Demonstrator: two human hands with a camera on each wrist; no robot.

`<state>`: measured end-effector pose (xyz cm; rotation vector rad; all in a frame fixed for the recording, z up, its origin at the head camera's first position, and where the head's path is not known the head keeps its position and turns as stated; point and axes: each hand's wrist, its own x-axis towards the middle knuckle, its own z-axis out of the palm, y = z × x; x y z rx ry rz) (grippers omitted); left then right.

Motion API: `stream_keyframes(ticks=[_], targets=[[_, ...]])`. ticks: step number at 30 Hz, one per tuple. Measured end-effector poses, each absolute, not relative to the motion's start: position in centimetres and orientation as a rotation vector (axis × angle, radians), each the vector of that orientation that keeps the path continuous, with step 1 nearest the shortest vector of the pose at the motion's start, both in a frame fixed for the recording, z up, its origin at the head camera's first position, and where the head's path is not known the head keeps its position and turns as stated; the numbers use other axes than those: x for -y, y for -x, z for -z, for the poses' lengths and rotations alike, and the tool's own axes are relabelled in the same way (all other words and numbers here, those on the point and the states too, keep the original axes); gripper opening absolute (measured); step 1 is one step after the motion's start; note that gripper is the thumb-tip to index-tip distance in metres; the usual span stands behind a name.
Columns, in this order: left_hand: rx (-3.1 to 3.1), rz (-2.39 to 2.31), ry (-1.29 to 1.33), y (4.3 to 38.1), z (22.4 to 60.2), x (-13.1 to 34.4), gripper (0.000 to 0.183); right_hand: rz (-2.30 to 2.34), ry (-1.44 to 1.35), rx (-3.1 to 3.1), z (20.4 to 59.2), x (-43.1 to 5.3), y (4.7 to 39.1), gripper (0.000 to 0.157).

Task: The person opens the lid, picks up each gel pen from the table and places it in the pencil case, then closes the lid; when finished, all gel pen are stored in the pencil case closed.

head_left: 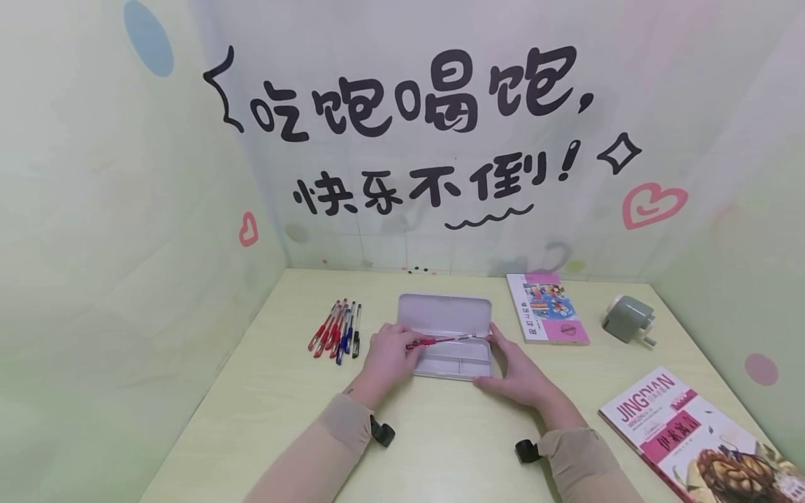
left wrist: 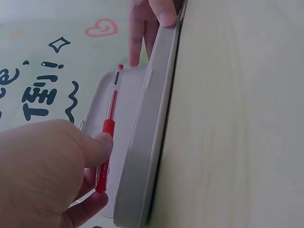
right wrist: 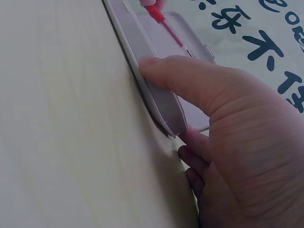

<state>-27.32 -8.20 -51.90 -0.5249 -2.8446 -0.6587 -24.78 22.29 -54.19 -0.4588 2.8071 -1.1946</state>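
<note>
Red pen [left wrist: 108,127]: my left hand [head_left: 388,360] pinches it, maybe packing.
Case [head_left: 443,313]: my right hand [head_left: 520,374] grips its three o'clock end.
Long slot [head_left: 462,349]: lay it flat, probably.

The gel pen [left wrist: 109,124] is red and clear, the pencil case [head_left: 444,314] lilac-grey; the pens at left [head_left: 335,331] red, blue and black, the surface [head_left: 446,447] streaky pale yellow.

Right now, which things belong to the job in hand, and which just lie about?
Job: red pen, pinched by left hand; open case, held by right hand; loose pens, probably.
Apparently lying about: farther book; gray device; JINGDIAN book.
</note>
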Motion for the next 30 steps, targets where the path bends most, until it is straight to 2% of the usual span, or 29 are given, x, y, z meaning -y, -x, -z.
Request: stream_keyframes(ticks=[30], targets=[[2.885,0.652,0.606,27.1,53.0,8.0,0.018,1.245,0.446,-2.773,54.3,-22.1,24.7,0.130]])
